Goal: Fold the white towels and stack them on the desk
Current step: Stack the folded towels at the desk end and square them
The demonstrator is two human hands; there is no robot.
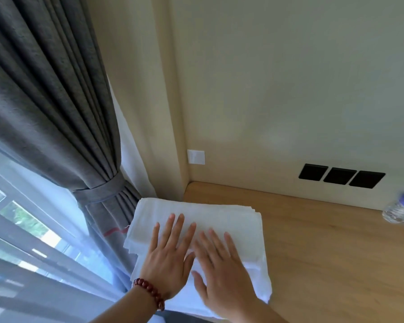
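We see a stack of folded white towels at the left end of the wooden desk. On the towels, our left hand and right hand press flat, fingers straight. Right of the towels stand water bottles; left hangs a grey curtain.

1 view only, head-mounted, wide-angle with edge distortion. Looks forward and down at the left corner of the worktop, close in, from above. Both hands enter from the bottom edge, left hand and right hand, flat on the stack of white towels. Wall fills the upper right, grey curtain and window the left. No 2nd view, so no overlap.
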